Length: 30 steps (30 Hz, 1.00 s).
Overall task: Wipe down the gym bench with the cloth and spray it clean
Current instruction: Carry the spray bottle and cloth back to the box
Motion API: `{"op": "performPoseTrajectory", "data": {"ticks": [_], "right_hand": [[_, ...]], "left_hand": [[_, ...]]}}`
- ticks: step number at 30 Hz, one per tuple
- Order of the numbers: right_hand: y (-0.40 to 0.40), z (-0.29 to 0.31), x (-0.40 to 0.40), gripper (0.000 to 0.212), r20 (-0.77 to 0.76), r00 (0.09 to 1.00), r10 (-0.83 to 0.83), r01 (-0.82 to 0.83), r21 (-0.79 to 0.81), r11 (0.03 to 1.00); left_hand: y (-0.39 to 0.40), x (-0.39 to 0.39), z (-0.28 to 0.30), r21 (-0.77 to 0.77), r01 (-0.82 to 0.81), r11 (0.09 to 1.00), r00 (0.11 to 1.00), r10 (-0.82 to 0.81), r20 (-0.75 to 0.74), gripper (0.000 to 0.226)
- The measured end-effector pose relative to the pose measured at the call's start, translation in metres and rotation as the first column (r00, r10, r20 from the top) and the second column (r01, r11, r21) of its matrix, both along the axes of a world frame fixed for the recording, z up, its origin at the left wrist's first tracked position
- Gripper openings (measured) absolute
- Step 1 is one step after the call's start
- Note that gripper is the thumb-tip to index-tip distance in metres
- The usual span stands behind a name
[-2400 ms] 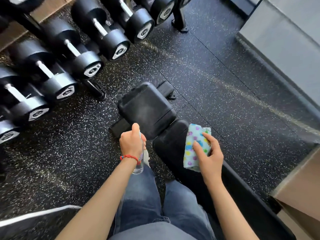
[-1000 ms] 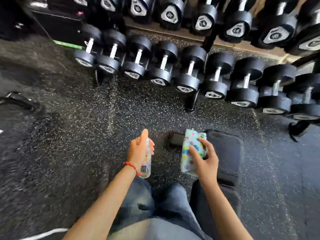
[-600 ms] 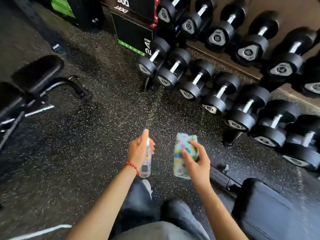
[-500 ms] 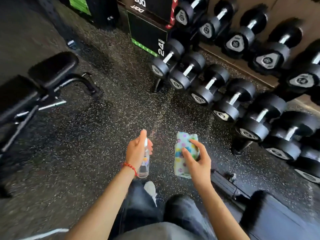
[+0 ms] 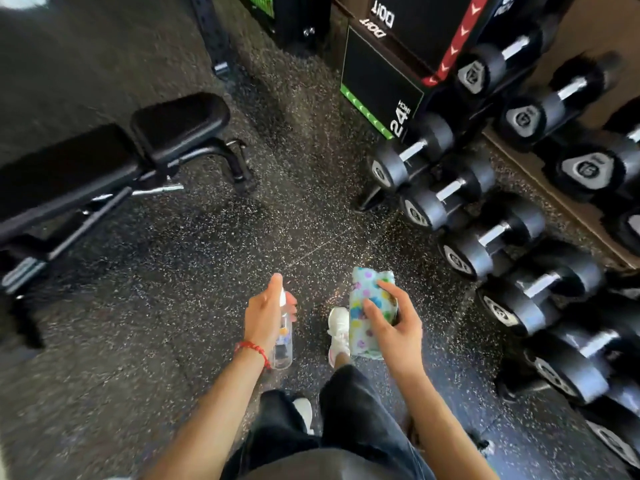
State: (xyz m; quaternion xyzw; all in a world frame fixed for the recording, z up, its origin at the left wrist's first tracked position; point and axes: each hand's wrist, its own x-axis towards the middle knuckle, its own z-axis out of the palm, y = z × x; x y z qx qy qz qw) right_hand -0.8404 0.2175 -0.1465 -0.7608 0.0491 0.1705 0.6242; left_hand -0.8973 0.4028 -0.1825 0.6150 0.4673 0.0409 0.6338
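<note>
My left hand grips a small clear spray bottle, index finger resting on its top. A folded cloth with coloured dots sits in my right hand. Both hands hover side by side over the speckled floor, above my feet. A black padded gym bench stands at the left, well away from both hands, its seat pad nearer the middle and its back pad running off the left edge.
A low rack of black dumbbells runs along the right side. Black plyo boxes stand at the top centre. A black upright post rises at the top left. Speckled rubber floor lies between the bench and my feet.
The view has swung left, away from the bench I stood at, which has left the frame. Another bench has come closer at the left. Both hands keep the same hold.
</note>
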Motion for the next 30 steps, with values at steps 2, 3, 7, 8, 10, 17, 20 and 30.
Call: {"op": "performPoseTrajectory", "data": {"ticks": [2,3,7,8,10,17,20,30], "right_hand": [[0.011,-0.001,0.036,0.03,0.0,1.0,0.022,-0.022,0.007,1.0],[0.018,-0.002,0.057,0.031,0.004,0.999,0.035,-0.035,0.005,0.999],[0.041,0.003,0.142,0.03,0.028,0.996,0.085,-0.085,0.005,0.996],[0.046,0.004,0.162,0.031,0.04,0.994,0.099,-0.099,0.002,0.995],[0.057,-0.002,0.2,0.031,0.069,0.99,0.124,-0.125,0.009,0.992],[0.108,-0.01,0.296,0.029,0.034,0.992,0.123,-0.125,0.094,0.988],[0.141,-0.02,0.329,0.028,0.012,0.989,0.146,-0.146,0.073,0.987],[0.28,-0.027,0.449,0.029,0.023,0.997,0.072,-0.073,0.09,0.993]], "left_hand": [[0.01,0.032,0.001,0.012,-0.016,1.0,1.0,0.016,-0.004,0.056],[0.016,0.05,0.002,0.018,-0.026,0.999,1.0,0.027,-0.005,0.056],[0.035,0.119,0.013,0.052,-0.063,0.997,0.998,0.062,0.018,0.057],[0.04,0.136,0.014,0.062,-0.069,0.996,0.997,0.068,0.02,0.057],[0.048,0.168,0.008,0.074,-0.09,0.993,0.996,0.089,0.028,0.056],[0.096,0.257,0.007,0.055,-0.157,0.986,0.984,0.152,0.087,0.055],[0.13,0.295,0.001,0.061,-0.173,0.983,0.981,0.167,0.097,0.055],[0.281,0.435,0.003,0.085,-0.132,0.988,0.986,0.121,0.119,0.055]]}}
